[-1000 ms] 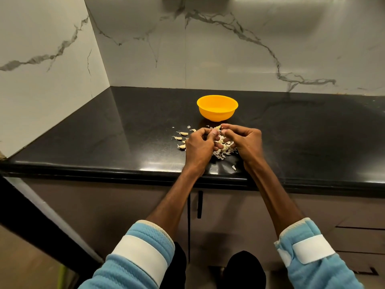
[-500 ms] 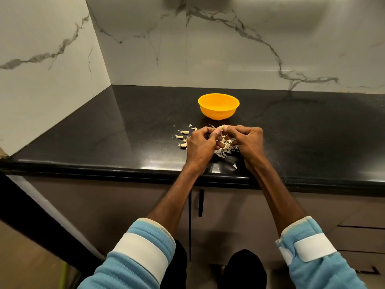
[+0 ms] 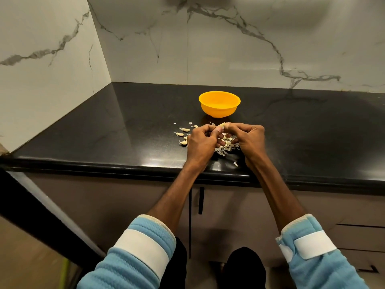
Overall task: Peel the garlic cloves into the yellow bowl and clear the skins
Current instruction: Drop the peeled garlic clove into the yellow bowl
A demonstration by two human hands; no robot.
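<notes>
Your left hand and right hand meet just above the counter. The fingers of both are curled in, and the tips pinch one clove between them. Your fingers cover most of it, so I can't tell how much of its skin is off. I'd judge you are in the middle of stripping this one.

Directly under and between your hands lies a heap of skins, with one scrap apart from it, nearer the counter's front edge. None of that is cleared yet.

Just left of your left hand, a few loose cloves lie on the counter. From their curved tails they look unpeeled, though they are too small to be sure. Your left hand may hide more of them.

The bowl stands upright beyond your hands, near them but not touching, well short of the back wall. Only its far inner wall shows, and its bottom is out of sight, so you can't count from here what has gone in.

My reading is that you are well into the peeling, going by the size of the heap. You have this clove to finish and drop in, the loose ones to do, and then all the skins to gather off the counter.
</notes>
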